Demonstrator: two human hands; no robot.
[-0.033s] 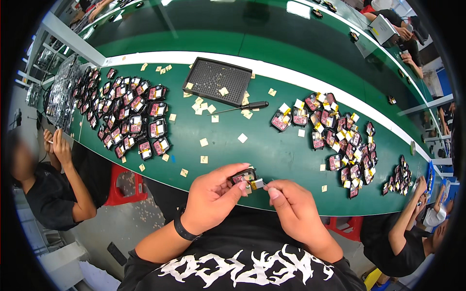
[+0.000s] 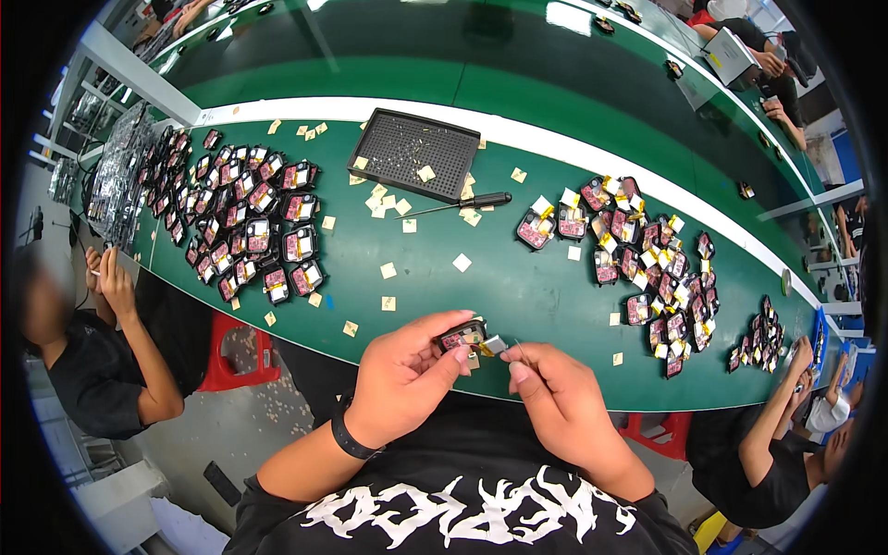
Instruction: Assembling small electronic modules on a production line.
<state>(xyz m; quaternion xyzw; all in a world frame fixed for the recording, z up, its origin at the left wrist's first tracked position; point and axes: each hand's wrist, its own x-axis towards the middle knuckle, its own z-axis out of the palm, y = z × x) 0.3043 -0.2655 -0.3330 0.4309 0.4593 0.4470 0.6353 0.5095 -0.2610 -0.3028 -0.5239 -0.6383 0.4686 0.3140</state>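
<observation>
Head view: Your left hand [image 2: 402, 381] grasps the black-cased device [image 2: 451, 337] between thumb and curled fingers. Your right hand [image 2: 562, 387] is nearly closed, just beside the device's silver module [image 2: 494, 345]; whether its fingertips grip anything cannot be determined. The green table's [image 2: 425, 289] near edge passes beneath both hands. Room ahead extends to the black tray [image 2: 393, 141], between left pile [image 2: 259, 237] and right pile [image 2: 638, 265].

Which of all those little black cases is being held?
The black case in the left hand, its silvery piece sticking out toward the right hand; the piled cases lie on the green table.
</observation>
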